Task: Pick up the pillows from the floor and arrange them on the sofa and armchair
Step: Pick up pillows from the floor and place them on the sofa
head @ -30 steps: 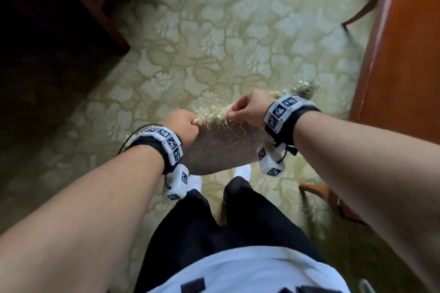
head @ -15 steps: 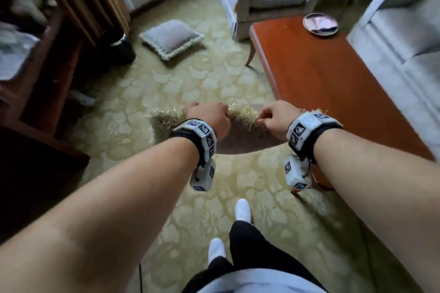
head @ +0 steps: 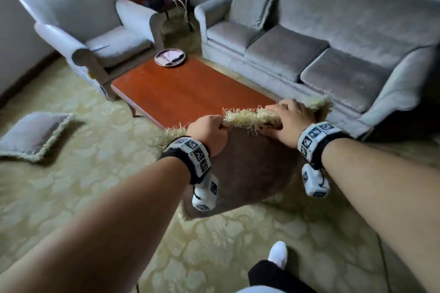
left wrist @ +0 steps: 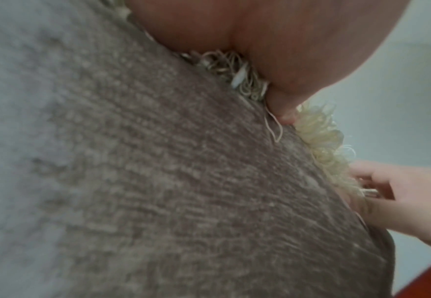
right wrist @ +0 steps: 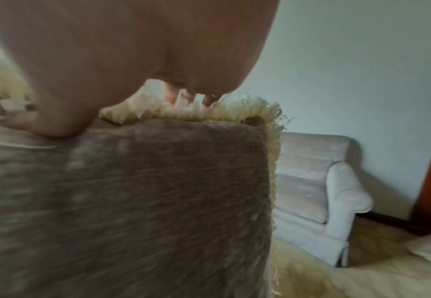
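Observation:
A grey-brown pillow point(head: 250, 169) with a pale yellow fringe hangs in the air in front of me. My left hand point(head: 209, 129) and my right hand point(head: 288, 121) both grip its fringed top edge. The wrist views show the same pillow point(left wrist: 183, 181) point(right wrist: 132, 201) close up under each palm. A second grey pillow point(head: 33, 133) lies on the carpet at the left. A third pillow point(head: 256, 0) leans upright in the left corner of the grey sofa point(head: 333, 59). The grey armchair point(head: 95, 28) stands at the back left with no pillow on its seat.
A red-brown coffee table point(head: 185, 93) stands between me and the sofa, with a round plate point(head: 169, 57) at its far corner. Patterned beige carpet point(head: 95, 185) covers the floor. A small dark side table point(head: 166, 2) fills the corner between armchair and sofa.
My view has risen from the floor to the sofa and armchair. Both hands have lifted the pillow higher, still gripping its fringed edge.

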The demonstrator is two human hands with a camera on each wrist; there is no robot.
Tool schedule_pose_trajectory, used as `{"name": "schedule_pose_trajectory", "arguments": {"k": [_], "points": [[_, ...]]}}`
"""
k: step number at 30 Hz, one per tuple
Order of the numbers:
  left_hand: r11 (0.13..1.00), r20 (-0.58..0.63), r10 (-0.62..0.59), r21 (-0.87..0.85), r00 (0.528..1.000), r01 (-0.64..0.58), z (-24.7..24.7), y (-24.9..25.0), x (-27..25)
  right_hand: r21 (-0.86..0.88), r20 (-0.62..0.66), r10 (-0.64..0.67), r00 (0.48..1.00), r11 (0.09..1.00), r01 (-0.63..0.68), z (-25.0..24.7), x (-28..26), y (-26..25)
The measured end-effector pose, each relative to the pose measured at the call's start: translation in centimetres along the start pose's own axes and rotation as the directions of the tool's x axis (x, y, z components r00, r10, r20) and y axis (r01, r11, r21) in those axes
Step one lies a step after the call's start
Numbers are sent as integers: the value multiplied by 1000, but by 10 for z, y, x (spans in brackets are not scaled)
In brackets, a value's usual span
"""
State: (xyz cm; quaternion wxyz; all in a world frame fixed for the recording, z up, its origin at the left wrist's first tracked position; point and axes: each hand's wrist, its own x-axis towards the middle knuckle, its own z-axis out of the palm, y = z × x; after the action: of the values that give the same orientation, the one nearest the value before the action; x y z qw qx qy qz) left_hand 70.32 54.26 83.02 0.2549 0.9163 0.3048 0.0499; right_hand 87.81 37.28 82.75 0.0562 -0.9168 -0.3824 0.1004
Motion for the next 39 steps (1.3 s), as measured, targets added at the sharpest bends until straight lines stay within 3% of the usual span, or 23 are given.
{"name": "schedule_pose_trajectory", "arguments": {"k": [3, 7, 9, 13, 21, 28, 30, 34, 35, 39], "points": [[994, 62, 79, -74, 995, -75, 50, 65, 48, -128, 87, 65, 994, 990, -53, -14, 11, 89], [978, 198, 193, -118, 961, -173, 120, 156, 116, -66, 250, 226, 941, 974, -216, -22, 33, 206], [974, 228, 221, -110, 948, -200, 145, 187, 141, -66, 272, 273, 923, 962, -265, -22, 40, 246], [975, 241, 216, -99, 946, -197, 169, 223, 187, -74, 201, 283, 938, 959, -273, -24, 65, 300], [975, 321, 200, 30, 926, -221, 168, 245, 319, 139, 129, 216, 968, 962, -233, -37, 186, 340], [982, 396, 176, 0, 901, -191, 187, 268, 476, 84, 137, 290, 947, 949, -302, -76, 303, 371], [970, 441, 206, 26, 874, -242, 182, 280, 512, 90, 126, 289, 949, 949, -301, -98, 327, 378], [915, 598, 248, 113, 762, -387, 184, 319, 585, 103, 111, 327, 939, 936, -338, -140, 366, 405], [910, 602, 246, 127, 760, -395, 188, 330, 600, 103, 105, 332, 937, 934, -342, -146, 374, 414], [919, 514, 245, 146, 822, -365, 210, 360, 651, 118, 77, 363, 929, 921, -370, -155, 409, 455]]}}
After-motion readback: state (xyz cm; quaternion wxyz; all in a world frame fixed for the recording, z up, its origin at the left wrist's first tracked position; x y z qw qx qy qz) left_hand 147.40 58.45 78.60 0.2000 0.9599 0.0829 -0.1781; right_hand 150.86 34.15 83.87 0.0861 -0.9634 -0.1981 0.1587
